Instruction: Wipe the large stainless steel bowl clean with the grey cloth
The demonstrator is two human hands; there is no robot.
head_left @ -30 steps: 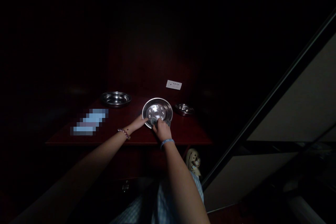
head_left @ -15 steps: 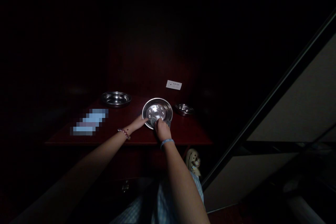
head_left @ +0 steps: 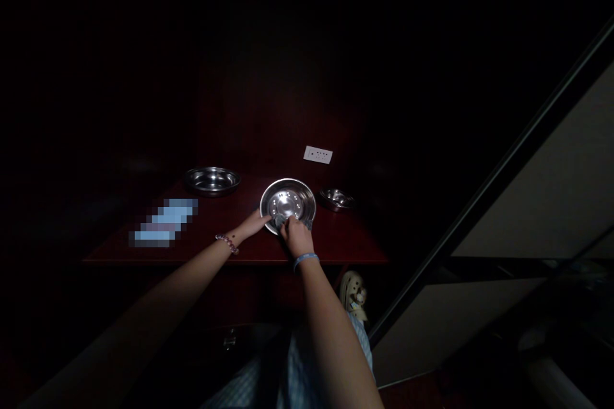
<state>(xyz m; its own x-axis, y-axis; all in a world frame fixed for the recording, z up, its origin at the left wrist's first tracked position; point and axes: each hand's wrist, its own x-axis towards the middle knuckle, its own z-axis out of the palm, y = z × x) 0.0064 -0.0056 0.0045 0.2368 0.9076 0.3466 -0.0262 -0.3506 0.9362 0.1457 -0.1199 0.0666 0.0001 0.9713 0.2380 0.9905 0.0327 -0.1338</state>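
Note:
A shiny metal bowl is tipped toward me over the front part of the dark red desk. My left hand grips its left rim, thumb on the inside and fingers hidden behind. Inside the near rim, my right hand is closed around a grey-green cloth, bunched against the bowl's inner wall; part of it shows beyond the knuckles on the right.
A wide metal dish lies at the back left, and smaller stacked metal bowls stand at the right. A blurred-out light blue patch covers something on the left. A white socket plate is on the back wall.
My right hand has shifted very slightly with the cloth along the bowl's near inner wall. The left hand and the bowl stay nearly in place.

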